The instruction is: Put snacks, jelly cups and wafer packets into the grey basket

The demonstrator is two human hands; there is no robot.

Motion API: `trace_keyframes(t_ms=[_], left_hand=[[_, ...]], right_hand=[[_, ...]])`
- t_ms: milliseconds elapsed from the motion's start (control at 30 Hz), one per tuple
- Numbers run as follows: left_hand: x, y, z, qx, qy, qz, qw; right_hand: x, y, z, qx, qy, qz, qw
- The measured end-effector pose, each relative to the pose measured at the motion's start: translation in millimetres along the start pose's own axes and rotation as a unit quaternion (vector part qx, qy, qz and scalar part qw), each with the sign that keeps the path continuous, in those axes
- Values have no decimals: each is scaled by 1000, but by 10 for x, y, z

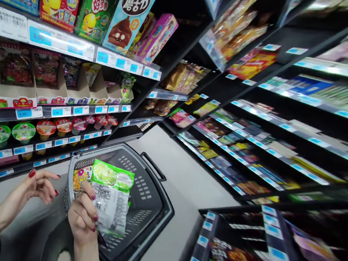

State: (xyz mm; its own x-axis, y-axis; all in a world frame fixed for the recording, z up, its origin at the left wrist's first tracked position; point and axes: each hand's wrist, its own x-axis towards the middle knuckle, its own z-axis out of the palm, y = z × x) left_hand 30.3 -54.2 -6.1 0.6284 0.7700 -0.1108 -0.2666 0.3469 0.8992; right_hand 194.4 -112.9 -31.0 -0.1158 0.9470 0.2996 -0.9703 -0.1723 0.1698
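My right hand [82,217] grips a green and clear snack packet [111,200] with its printed back label turned up, held just above a dark grey shopping basket [150,210]. A yellow packet [78,177] lies behind it inside the basket. My left hand [37,186] hovers to the left of the basket rim, fingers loosely curled and apart, holding nothing.
Shop shelves rise on the left with snack boxes [128,17], jelly cups [22,132] and blue price tags. More black shelves of packets [251,154] run along the right. A pale floor aisle [184,176] lies between them, and a low display [236,251] sits at the bottom right.
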Motion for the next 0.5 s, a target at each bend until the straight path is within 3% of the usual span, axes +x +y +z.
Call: trace_keyframes(t_ms=[67,133,233,333,367,400,500], left_hand=[[0,5,-7,-3,10,-8,1000],[-1,21,-10,-2,17,-13,1000],[6,43,-8,2,23,-19,1000],[20,46,-10,6,25,-25,999],[24,43,-13,8,28,-27,999],[29,40,-18,11,33,-29,999],[36,35,-38,31,54,-42,997]], right_hand=[[-15,-1,11,14,-20,13,1000],[-21,-6,54,6,6,5,1000],[-9,0,129,-75,122,-33,989],[14,-6,144,-266,227,-62,935],[17,-35,135,-370,257,-68,890],[13,-90,125,-481,287,-77,825],[-56,-477,140,-715,349,-136,591]])
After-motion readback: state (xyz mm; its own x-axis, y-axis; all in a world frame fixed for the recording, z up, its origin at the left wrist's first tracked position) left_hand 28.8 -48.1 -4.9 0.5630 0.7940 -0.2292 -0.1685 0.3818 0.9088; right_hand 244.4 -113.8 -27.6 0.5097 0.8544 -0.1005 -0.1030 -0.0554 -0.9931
